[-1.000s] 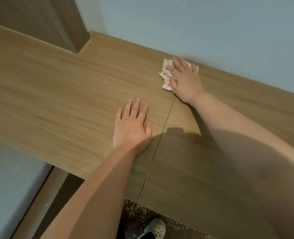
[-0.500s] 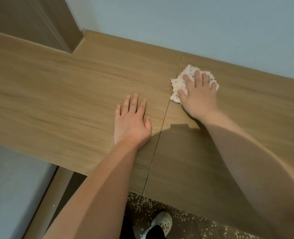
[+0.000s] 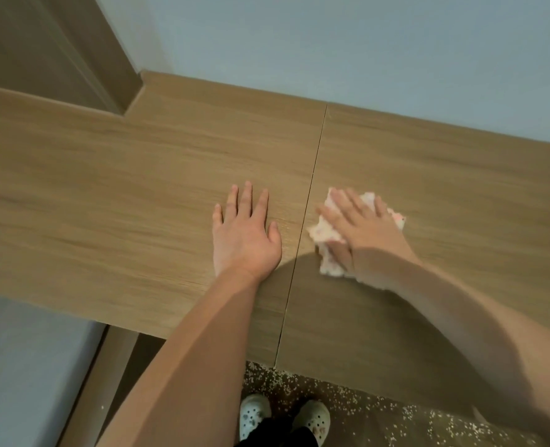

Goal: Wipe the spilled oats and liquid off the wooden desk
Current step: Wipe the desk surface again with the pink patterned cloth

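Note:
The wooden desk fills the middle of the view, with a thin seam running front to back. My left hand lies flat on the desk just left of the seam, fingers straight. Right of the seam, my right hand presses flat on a crumpled white cloth with pink marks, fingers spread over it. The cloth is blurred by motion and partly hidden under the hand. No oats or liquid show on the desk top.
A pale blue wall backs the desk. A wooden cabinet side stands at the back left. Spilled oats dot the dark floor under the front edge, around my two white clogs. A grey surface lies at lower left.
My right hand has dragged the cloth from the back of the desk by the wall toward the front, staying near the seam. My left hand has stayed flat in place.

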`<state>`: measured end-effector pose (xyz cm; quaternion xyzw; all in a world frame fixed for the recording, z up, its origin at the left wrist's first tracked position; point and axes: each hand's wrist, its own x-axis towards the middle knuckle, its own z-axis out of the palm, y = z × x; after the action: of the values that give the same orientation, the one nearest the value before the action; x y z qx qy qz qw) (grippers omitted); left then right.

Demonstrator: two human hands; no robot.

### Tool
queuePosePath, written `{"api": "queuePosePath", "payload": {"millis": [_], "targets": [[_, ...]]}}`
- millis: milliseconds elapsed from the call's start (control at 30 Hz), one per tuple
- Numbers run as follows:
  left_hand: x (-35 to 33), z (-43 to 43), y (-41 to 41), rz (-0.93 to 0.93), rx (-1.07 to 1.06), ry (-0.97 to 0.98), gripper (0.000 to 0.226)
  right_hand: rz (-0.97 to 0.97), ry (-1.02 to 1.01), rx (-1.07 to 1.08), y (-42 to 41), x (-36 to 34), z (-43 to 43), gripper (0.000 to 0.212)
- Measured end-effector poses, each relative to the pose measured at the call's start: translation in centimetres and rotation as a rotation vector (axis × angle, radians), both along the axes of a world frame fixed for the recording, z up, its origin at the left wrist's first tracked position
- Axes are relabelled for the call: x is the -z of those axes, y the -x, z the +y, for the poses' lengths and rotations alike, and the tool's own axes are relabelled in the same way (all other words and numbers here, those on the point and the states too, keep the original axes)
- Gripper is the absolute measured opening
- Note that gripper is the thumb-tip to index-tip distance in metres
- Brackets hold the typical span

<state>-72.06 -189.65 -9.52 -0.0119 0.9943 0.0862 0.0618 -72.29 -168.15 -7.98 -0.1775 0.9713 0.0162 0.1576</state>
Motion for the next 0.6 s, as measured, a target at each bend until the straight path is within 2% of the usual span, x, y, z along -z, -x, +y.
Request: {"api": "queuePosePath", "payload": {"millis": [167,200,267,367,433,500,600], "targets": [[0.2,0.0,-0.1,0.004,0.011,-0.015,0.060,0.159,0.144,0.496,3.3,0.6,-0.4,0.060],[0.2,0.0,-0.1,0.004,0.012,-0.018,0.060,0.192,0.190,0.516,2.3,0.7,-1.4,0.059],[0.2,-0.1,-0.1,0.002,0.018,-0.027,0.060,0.140,0.215,0.397,-1.1,0.3,-3.7,0.061],[0.2,-0.1,-0.1,0.004,0.021,-0.038,0.061,-0.039,0.091,0.173,-6.9,-0.5,-4.9,0.080],[0.2,0.0,-0.2,0.010,0.023,-0.033,0.061,-0.070,0.034,0.135,-9.4,-0.6,-3.8,0.082],[0.0,-0.2,-0.3,0.010,0.036,-0.032,0.059,-0.049,0.017,0.169,-10.1,-0.3,-2.4,0.085],[-0.3,-0.5,-0.4,0.004,0.094,-0.048,0.056,0.030,0.047,0.394,-8.6,0.3,-2.0,0.080]]}}
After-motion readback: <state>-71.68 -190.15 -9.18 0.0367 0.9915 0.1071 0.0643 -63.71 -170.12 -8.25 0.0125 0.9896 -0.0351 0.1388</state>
